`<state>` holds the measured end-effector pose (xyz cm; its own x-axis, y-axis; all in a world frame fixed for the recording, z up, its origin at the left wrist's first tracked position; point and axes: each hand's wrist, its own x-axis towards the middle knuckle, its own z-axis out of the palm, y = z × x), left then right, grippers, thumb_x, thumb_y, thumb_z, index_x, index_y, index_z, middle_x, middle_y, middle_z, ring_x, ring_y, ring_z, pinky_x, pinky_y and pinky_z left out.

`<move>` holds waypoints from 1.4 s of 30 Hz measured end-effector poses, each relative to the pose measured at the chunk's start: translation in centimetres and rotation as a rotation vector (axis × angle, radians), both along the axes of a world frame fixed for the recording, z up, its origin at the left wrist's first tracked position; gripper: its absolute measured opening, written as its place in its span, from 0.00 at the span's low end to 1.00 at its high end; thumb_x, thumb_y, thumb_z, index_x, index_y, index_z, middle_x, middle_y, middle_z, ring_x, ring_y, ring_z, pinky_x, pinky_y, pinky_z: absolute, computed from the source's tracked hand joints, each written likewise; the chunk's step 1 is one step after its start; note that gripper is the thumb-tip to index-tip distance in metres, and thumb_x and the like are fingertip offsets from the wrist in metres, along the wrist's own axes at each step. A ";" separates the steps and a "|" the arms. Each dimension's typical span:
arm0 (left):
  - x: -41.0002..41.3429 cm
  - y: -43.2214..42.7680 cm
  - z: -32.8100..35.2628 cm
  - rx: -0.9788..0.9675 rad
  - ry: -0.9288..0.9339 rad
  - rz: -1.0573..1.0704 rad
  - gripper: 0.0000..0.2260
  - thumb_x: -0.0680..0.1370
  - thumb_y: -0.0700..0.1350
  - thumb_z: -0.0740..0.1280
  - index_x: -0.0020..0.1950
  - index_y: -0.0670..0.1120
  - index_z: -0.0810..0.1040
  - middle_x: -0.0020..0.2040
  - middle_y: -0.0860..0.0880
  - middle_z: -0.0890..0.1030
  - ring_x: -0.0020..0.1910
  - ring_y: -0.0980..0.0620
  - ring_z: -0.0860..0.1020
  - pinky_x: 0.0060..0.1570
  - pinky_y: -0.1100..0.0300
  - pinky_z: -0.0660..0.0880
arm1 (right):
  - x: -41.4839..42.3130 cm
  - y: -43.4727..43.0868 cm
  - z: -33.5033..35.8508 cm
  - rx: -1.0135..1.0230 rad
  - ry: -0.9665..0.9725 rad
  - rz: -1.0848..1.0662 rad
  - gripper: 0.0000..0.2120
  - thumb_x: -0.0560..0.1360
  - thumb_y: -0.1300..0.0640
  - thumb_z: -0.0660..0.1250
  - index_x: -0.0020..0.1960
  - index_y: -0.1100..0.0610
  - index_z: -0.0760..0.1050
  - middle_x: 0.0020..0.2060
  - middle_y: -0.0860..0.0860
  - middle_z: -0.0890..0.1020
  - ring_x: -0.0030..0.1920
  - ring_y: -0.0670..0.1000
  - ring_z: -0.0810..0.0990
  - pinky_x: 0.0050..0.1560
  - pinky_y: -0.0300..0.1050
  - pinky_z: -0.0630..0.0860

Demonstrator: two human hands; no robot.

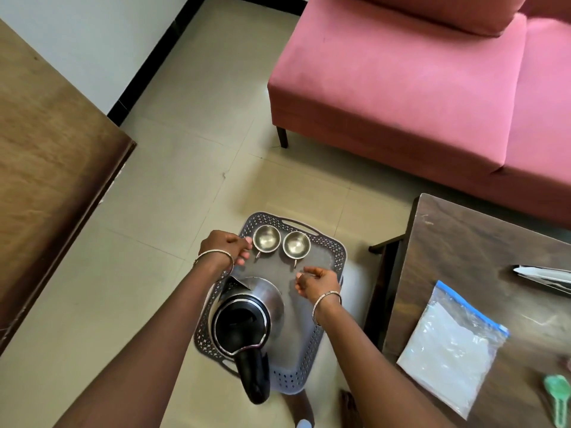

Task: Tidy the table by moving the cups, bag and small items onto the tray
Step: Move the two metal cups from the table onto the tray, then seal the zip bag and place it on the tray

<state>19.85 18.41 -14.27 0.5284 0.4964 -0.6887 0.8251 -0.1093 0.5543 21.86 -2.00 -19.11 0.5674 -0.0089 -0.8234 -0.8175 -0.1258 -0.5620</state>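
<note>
A grey perforated tray (335,253) rests on a low plastic stool (289,379) on the floor. Two small steel cups stand side by side at its far end: the left cup (266,238) and the right cup (296,244). My left hand (227,247) has its fingertips against the left cup's side and handle; a firm grip is not clear. My right hand (318,282) hovers just below the right cup's handle, fingers loosely curled and holding nothing. A clear zip bag (451,350) of white powder and a green spoon (556,400) lie on the dark table (463,242) at the right.
A steel kettle (244,319) with a black lid and handle fills the tray's near half. A silvery packet (543,274) lies at the table's right edge. A pink sofa (401,88) stands behind, and a wooden cabinet top (46,149) is at the left. My foot (301,409) shows below the stool.
</note>
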 end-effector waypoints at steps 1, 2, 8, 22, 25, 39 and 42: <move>-0.1 -0.4 1.0 0.013 -0.029 0.002 0.10 0.75 0.48 0.71 0.38 0.44 0.84 0.28 0.49 0.82 0.20 0.58 0.75 0.28 0.64 0.71 | -0.2 -0.7 0.6 -0.005 0.003 0.004 0.09 0.77 0.71 0.66 0.56 0.66 0.74 0.41 0.62 0.78 0.29 0.52 0.74 0.33 0.42 0.75; -0.2 -1.0 2.1 0.032 -0.070 0.007 0.09 0.75 0.48 0.72 0.38 0.44 0.84 0.29 0.48 0.83 0.21 0.58 0.76 0.30 0.63 0.72 | -0.5 -1.5 1.4 -0.007 0.002 0.013 0.09 0.77 0.71 0.66 0.56 0.66 0.75 0.40 0.62 0.79 0.29 0.52 0.74 0.34 0.43 0.75; -1.5 -7.4 8.1 0.256 -0.334 0.092 0.09 0.75 0.49 0.70 0.38 0.46 0.82 0.30 0.50 0.83 0.28 0.54 0.82 0.42 0.59 0.79 | -3.1 -7.8 6.2 -0.034 -0.059 0.067 0.05 0.76 0.69 0.66 0.49 0.63 0.80 0.37 0.59 0.81 0.31 0.52 0.76 0.31 0.41 0.74; -2.8 -34.8 7.0 0.159 -0.286 -0.154 0.10 0.75 0.49 0.71 0.39 0.44 0.83 0.33 0.47 0.84 0.35 0.48 0.82 0.42 0.55 0.79 | -3.2 -33.1 8.8 -0.450 -0.307 -0.155 0.07 0.75 0.64 0.67 0.44 0.54 0.82 0.35 0.52 0.85 0.37 0.53 0.84 0.45 0.50 0.82; -2.3 -39.1 5.5 0.211 -0.222 -0.183 0.07 0.75 0.48 0.71 0.42 0.45 0.84 0.39 0.45 0.85 0.41 0.43 0.82 0.43 0.56 0.76 | -1.7 -38.0 7.0 -0.554 -0.275 -0.222 0.07 0.73 0.63 0.68 0.44 0.54 0.82 0.36 0.52 0.84 0.41 0.56 0.84 0.48 0.48 0.80; 1.7 -51.9 -2.5 0.101 0.068 -0.529 0.20 0.80 0.43 0.60 0.73 0.49 0.67 0.72 0.46 0.70 0.70 0.45 0.69 0.69 0.50 0.67 | 6.8 -43.5 -1.8 -0.445 -0.073 0.063 0.12 0.73 0.57 0.73 0.56 0.57 0.80 0.47 0.55 0.85 0.47 0.53 0.81 0.54 0.41 0.73; 1.5 -52.2 -3.1 0.103 0.126 -0.561 0.22 0.80 0.45 0.62 0.74 0.49 0.65 0.73 0.47 0.69 0.71 0.45 0.69 0.70 0.49 0.67 | 6.6 -43.2 -2.3 -0.440 -0.060 0.082 0.06 0.71 0.57 0.74 0.47 0.57 0.83 0.44 0.55 0.86 0.40 0.52 0.80 0.48 0.40 0.75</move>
